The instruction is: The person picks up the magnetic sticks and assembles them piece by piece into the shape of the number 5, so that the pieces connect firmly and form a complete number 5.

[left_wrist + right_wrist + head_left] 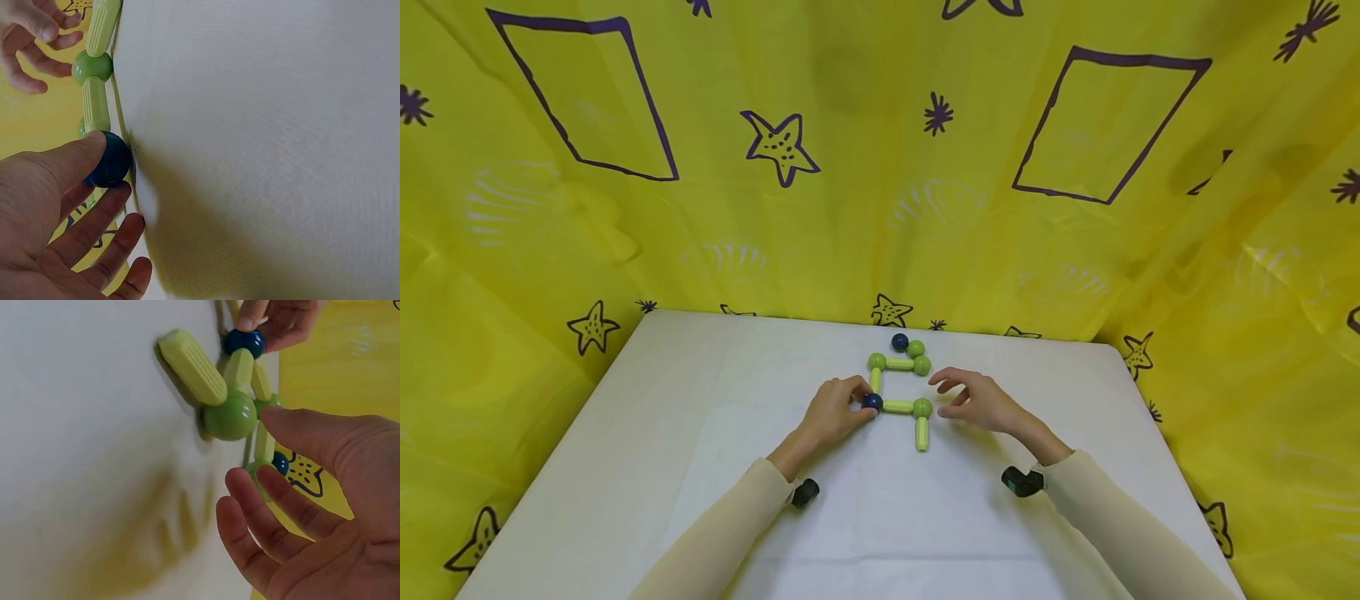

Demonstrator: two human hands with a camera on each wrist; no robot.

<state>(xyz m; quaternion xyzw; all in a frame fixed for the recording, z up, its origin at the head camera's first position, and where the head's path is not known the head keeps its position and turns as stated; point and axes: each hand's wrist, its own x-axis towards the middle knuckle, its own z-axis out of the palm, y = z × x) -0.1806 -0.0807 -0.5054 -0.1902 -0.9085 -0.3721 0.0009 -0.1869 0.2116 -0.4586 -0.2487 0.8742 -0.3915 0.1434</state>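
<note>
On the white table lies a joined figure of light-green rods and balls. My left hand (832, 410) pinches the dark blue ball (872, 402) at its lower left corner between thumb and fingers; the left wrist view shows this blue ball (112, 161) up close. A rod (898, 407) runs from it to a green ball (922, 407), from which another rod (922, 434) points toward me. Just right of that green ball, my right hand (981, 402) hovers with loosely bent fingers, holding nothing. In the right wrist view, the green ball (230, 417) sits apart from the fingers.
At the figure's far end are green balls (877, 362) joined by a rod (900, 364), with a smaller-looking green ball (916, 348) and a second dark blue ball (900, 342) behind. A yellow patterned curtain (865, 233) surrounds the white table (760, 533) at the back and sides.
</note>
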